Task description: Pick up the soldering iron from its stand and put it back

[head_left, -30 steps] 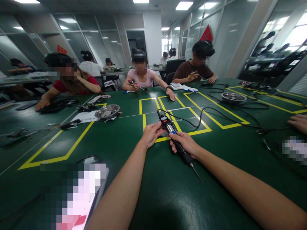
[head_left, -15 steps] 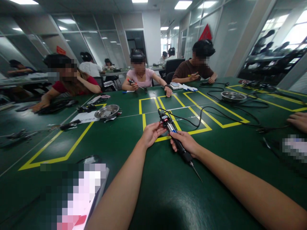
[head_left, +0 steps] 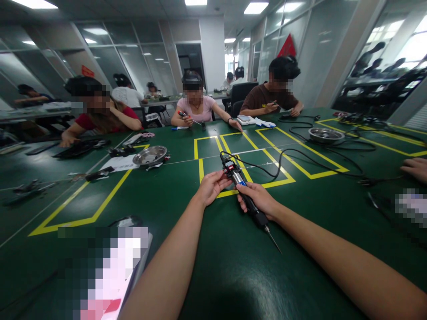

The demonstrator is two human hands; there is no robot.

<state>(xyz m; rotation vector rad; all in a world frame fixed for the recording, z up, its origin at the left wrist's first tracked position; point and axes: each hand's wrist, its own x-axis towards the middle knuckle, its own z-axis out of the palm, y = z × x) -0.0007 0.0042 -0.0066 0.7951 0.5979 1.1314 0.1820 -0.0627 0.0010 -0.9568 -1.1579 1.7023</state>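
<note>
Over the glossy green tabletop (head_left: 230, 271), left hand (head_left: 213, 186) and right hand (head_left: 258, 198) keep fingers round a black-and-silver corded screwdriver (head_left: 256, 215), apparently steadied.

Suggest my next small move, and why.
Perhaps turn the electric screwdriver so its slender bit faces away from you: the bit points back toward your side, while your right hand grips the body and your left hand is at the rear end.

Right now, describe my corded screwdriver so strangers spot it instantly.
At the green table, find the wearer's right hand. It grips a black screwdriver whose rear end the left hand touches; unlike the red-handled tool across the table, this one trails a cord.
</note>
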